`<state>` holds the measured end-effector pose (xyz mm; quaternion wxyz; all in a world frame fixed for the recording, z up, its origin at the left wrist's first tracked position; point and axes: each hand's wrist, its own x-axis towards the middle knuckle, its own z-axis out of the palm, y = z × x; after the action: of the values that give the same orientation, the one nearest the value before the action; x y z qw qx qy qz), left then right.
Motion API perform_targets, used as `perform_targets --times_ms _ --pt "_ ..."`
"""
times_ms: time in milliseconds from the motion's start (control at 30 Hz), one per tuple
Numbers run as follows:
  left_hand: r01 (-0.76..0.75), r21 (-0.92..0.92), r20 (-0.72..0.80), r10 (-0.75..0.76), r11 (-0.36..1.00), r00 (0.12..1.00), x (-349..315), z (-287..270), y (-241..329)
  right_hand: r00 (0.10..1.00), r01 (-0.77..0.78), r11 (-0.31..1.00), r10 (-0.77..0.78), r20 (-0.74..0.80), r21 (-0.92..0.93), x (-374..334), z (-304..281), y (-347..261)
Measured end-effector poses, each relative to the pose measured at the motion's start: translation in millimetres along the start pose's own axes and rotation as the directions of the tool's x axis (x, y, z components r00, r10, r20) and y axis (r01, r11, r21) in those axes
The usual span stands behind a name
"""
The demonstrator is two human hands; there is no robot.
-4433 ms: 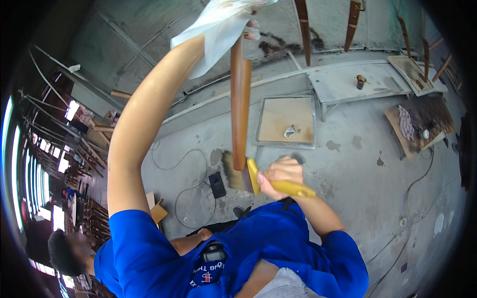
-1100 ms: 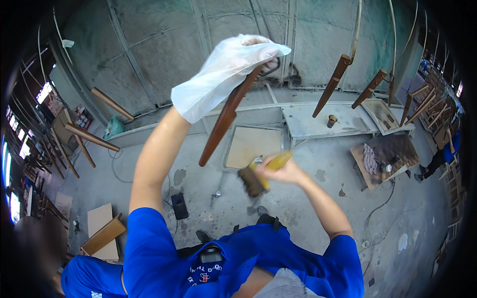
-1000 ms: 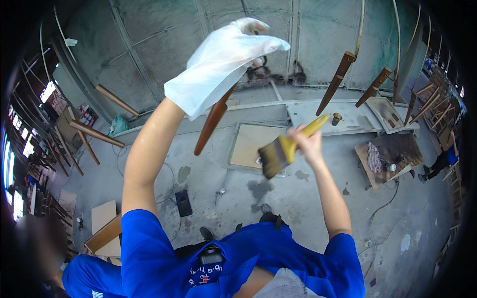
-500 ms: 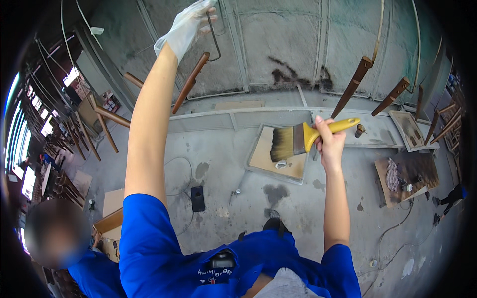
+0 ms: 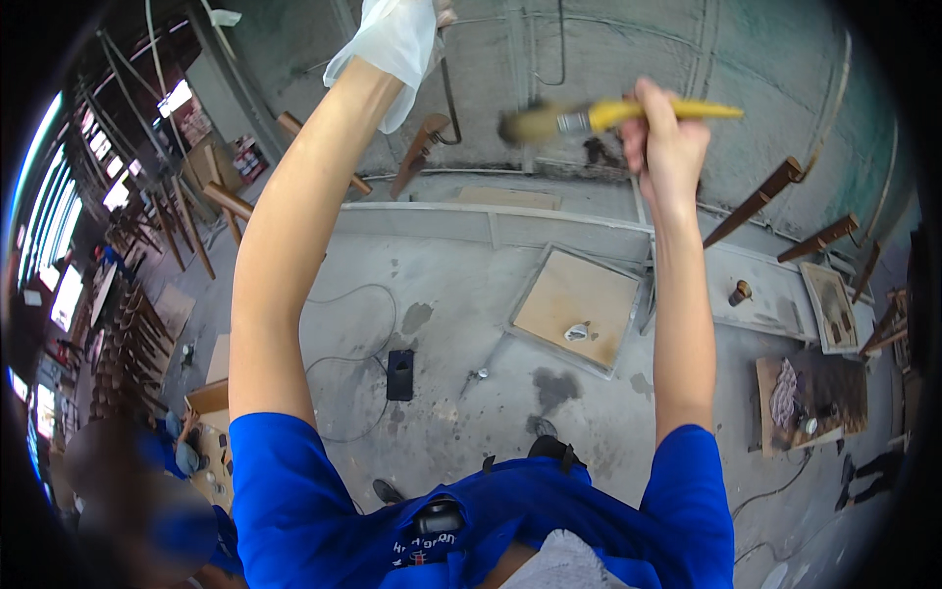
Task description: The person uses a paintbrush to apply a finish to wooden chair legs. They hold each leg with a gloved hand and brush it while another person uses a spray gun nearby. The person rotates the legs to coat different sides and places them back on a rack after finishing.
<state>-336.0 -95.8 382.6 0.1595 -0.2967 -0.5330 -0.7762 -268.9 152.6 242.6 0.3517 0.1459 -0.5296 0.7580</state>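
Observation:
High up, my left hand (image 5: pixel 394 34) wears a translucent plastic glove and is partly cut off by the top edge. Its fingers close around the upper part of a dark metal hook (image 5: pixel 450 98). From that hook hangs a brown wooden piece (image 5: pixel 416 157), shaped like a furniture leg. My bare right hand (image 5: pixel 672 142) grips a wide paintbrush (image 5: pixel 608 115) by its yellow handle. The brush lies nearly level, its dark-stained bristles pointing left toward the hanging piece but apart from it. Motion blurs the bristles.
More brown wooden legs (image 5: pixel 756 201) hang on wires at right, before a stained wall (image 5: pixel 628 49). Below stand a low ledge (image 5: pixel 579 224), a board (image 5: pixel 579 294) and a small cup (image 5: pixel 740 293). A hose (image 5: pixel 392 304) and a phone-like black object (image 5: pixel 400 375) lie on the floor. Another person (image 5: pixel 147 491) is at lower left.
My right hand has lifted the paintbrush upward, and the brush has turned from its broad face to its narrow side. The hanging wooden piece has turned on its hook. The whole view has shifted.

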Motion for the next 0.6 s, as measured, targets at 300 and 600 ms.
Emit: perform_targets --times_ms 300,600 --pt "0.071 -0.109 0.098 -0.06 0.992 0.993 -27.8 -13.6 41.6 0.989 -0.004 0.996 0.016 0.144 -0.084 -19.7 102.7 27.0" --pt "0.167 -0.172 0.227 -0.126 0.971 0.966 -16.8 -33.2 47.2 0.998 -0.041 0.98 0.03 0.059 0.194 13.1 108.3 32.4"
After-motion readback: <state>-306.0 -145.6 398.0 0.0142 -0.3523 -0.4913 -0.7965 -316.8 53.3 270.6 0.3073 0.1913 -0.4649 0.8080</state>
